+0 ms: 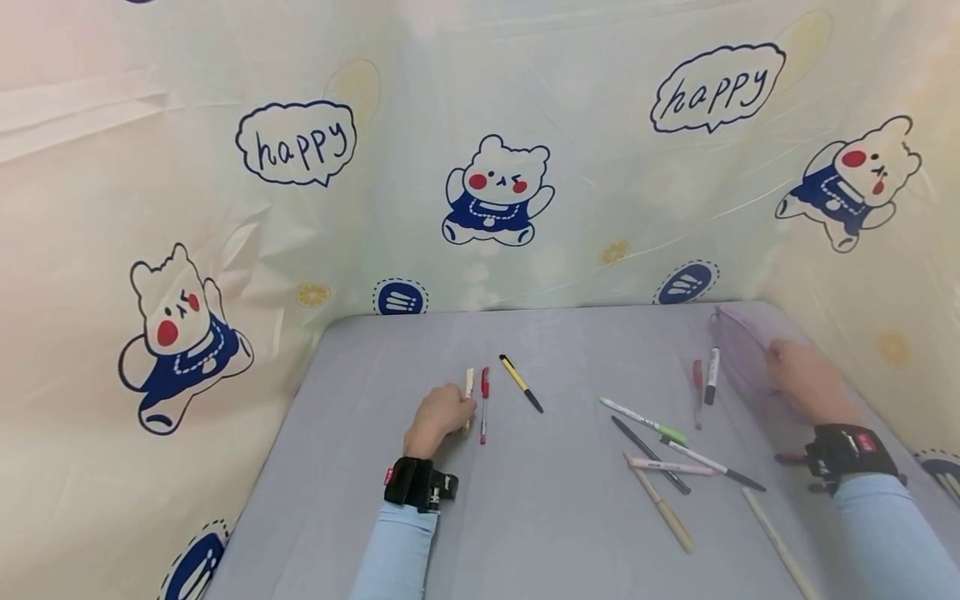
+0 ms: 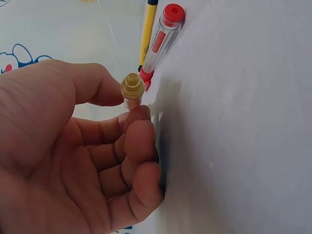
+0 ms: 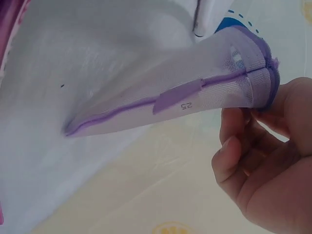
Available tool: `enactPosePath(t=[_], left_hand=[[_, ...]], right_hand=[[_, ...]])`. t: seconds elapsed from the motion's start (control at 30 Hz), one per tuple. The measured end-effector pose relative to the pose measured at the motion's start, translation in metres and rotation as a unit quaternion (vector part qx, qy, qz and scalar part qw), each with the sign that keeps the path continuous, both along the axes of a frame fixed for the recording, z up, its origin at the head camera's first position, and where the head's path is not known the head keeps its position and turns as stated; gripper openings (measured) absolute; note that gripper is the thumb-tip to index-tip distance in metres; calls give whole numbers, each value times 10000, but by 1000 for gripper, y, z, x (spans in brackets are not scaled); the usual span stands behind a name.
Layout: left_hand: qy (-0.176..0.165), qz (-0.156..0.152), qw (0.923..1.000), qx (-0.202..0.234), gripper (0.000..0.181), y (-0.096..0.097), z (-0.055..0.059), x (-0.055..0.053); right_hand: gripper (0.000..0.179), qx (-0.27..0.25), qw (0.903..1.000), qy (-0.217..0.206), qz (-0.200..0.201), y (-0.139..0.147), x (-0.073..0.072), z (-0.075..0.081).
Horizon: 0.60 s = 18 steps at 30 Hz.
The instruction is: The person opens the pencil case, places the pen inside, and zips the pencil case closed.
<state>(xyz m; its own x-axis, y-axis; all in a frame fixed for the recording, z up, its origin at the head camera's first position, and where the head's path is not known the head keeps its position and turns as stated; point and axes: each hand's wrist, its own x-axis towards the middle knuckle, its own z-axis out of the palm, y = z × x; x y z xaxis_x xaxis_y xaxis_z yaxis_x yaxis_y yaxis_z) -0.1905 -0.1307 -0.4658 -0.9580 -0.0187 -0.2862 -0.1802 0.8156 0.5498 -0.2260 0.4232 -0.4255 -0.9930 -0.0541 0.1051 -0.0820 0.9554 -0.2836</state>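
Observation:
My left hand pinches a cream pen between thumb and fingers, close to the tabletop. In the left wrist view the pen's yellowish end points toward the camera. Just right of it lie a clear pen with a red cap and a yellow and black pen. At the table's right side my right hand grips the edge of a purple mesh pouch. The right wrist view shows the pouch's seam and small tag, with the fingers curled at its purple-trimmed end.
Left of the pouch lie a white and dark marker and a pink-red pen. Several pens, among them a green and white one, a grey one and a beige one, lie on the grey tabletop. Printed sheeting stands behind.

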Motion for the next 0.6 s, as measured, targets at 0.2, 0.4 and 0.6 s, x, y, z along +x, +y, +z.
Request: enactPosePath(t=[0.2,0.4,0.6], left_hand=[[-24,57,9997,247,23,0,3,0],[15,76,9986,521,26,0,2,-4],[-2,105,9976,679,27,2,-1,-7]], right_hand=[[34,53,9995,-233,222,7,-5,10],[31,-211,9985,-109,483,13,-7,11],[35,-506,9966,-342,556,19,-8,8]])
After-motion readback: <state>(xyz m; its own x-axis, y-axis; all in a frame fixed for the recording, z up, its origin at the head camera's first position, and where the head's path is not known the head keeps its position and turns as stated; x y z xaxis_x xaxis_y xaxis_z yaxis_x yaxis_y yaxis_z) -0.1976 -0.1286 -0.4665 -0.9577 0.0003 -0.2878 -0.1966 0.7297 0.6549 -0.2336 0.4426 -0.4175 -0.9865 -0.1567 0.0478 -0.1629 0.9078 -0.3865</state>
